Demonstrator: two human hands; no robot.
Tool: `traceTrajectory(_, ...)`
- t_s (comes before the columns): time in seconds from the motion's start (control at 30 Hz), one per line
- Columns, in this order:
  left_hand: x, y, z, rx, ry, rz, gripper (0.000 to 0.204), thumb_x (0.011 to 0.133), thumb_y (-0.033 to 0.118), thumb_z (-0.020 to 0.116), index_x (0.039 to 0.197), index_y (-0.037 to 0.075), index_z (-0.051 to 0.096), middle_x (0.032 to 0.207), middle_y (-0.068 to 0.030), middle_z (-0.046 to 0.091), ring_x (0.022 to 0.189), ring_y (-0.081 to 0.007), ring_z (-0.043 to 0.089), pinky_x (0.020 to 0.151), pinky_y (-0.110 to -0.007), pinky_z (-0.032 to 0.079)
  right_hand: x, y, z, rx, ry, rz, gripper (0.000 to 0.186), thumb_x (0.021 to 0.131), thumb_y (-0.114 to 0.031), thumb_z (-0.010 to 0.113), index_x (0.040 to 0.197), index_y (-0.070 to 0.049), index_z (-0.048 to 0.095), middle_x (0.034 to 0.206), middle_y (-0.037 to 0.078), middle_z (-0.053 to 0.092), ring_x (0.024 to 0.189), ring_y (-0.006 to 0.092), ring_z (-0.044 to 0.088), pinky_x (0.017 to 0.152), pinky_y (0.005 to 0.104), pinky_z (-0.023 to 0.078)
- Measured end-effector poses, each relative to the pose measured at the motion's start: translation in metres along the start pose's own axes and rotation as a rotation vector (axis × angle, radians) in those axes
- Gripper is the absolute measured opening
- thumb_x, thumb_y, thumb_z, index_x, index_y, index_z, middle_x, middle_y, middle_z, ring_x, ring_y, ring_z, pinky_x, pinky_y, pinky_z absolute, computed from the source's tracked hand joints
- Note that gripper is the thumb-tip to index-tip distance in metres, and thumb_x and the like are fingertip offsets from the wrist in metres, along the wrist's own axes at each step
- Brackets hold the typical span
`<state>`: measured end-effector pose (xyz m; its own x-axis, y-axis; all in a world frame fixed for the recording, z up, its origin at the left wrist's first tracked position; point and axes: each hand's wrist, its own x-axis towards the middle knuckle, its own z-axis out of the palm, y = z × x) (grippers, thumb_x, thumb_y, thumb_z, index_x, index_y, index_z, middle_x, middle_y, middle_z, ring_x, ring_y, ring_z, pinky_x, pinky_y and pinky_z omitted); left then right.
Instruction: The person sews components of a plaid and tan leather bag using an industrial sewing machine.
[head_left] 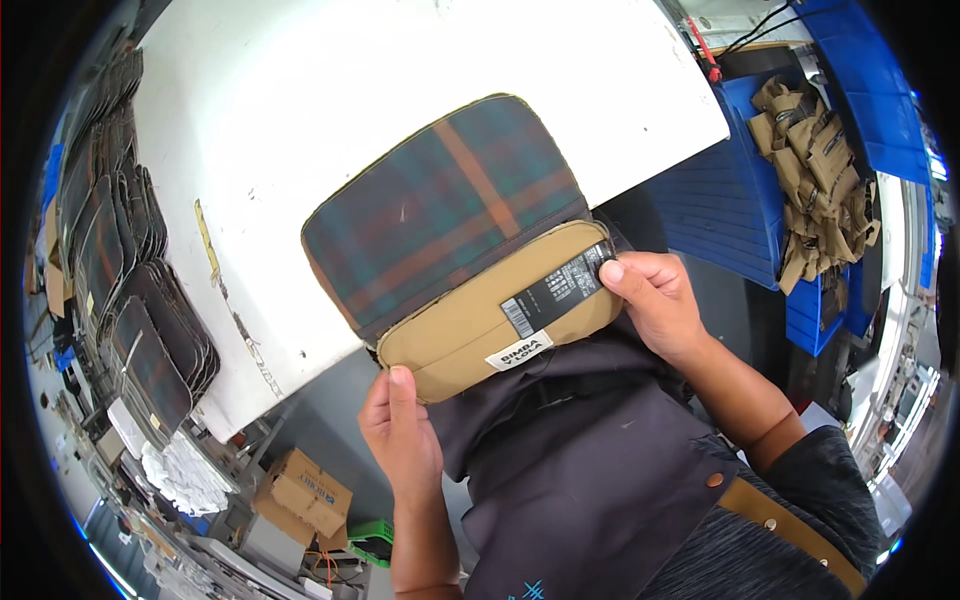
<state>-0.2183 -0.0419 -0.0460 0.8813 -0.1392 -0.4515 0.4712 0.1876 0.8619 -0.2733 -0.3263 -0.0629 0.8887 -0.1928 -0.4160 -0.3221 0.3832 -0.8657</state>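
Observation:
Between my hands is an unfinished bag piece with a dark plaid flap [450, 205] and a tan lining panel [440, 345]. Its flap lies spread over the edge of the white table, while the tan part hangs toward me. My left hand [402, 430] pinches the lower left corner of the tan panel, thumb on top. At the other end, my right hand [655, 300] grips the right edge, its thumb by a black care label [560, 290]. A small white label [518, 352] sits at the panel's lower edge. Fingers behind the fabric are hidden.
The white table [300, 90] reaches away from me. Stacked dark plaid pieces [160, 330] line its left side. On the right, a blue bin [720, 215] stands near a heap of tan fabric pieces [815, 180]. A cardboard box [305, 500] and a green crate [372, 542] are low at left.

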Motion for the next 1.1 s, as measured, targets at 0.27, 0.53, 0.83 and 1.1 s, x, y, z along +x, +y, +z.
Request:
traceTrajectory(0.27,0.006,0.003,0.005,-0.009,0.046,-0.004,0.031,0.109,0.017,0.054,0.118,-0.009,0.066,0.111,-0.0125,0.072,0.099,-0.0156,0.067,0.089,-0.029,0.052,0.005,-0.005,0.003,0.02,-0.015,0.018,0.029,0.106,-0.019,0.061,0.108,0.006,0.074,0.097,0.004,0.073,0.089,0.0058,0.061,0.079,0.0235,0.049)
traceTrajectory(0.53,0.007,0.003,0.009,-0.024,0.028,0.007,0.029,0.109,0.015,0.052,0.121,-0.009,0.062,0.113,-0.0138,0.071,0.104,-0.0178,0.068,0.094,-0.031,0.052,0.007,-0.013,0.003,0.016,-0.013,0.054,0.029,0.105,-0.021,0.064,0.106,0.005,0.075,0.096,0.003,0.074,0.088,0.005,0.063,0.078,0.0232,0.051)
traceTrajectory(0.83,0.01,0.001,0.003,-0.051,0.055,0.029,0.032,0.108,0.013,0.053,0.131,-0.009,0.057,0.122,-0.0147,0.068,0.112,-0.0192,0.066,0.099,-0.032,0.051,0.009,-0.012,0.005,0.024,-0.053,0.06,0.028,0.106,-0.022,0.062,0.107,0.003,0.075,0.097,0.002,0.074,0.089,0.005,0.063,0.078,0.0232,0.051)
traceTrajectory(1.1,0.013,0.002,0.003,-0.047,0.088,0.007,0.029,0.107,0.012,0.055,0.127,-0.009,0.06,0.12,-0.0146,0.07,0.11,-0.0183,0.067,0.098,-0.032,0.052,0.022,-0.019,0.018,0.025,0.072,0.013,0.029,0.104,-0.024,0.065,0.113,0.003,0.073,0.098,0.002,0.074,0.09,0.0056,0.065,0.081,0.0222,0.053)
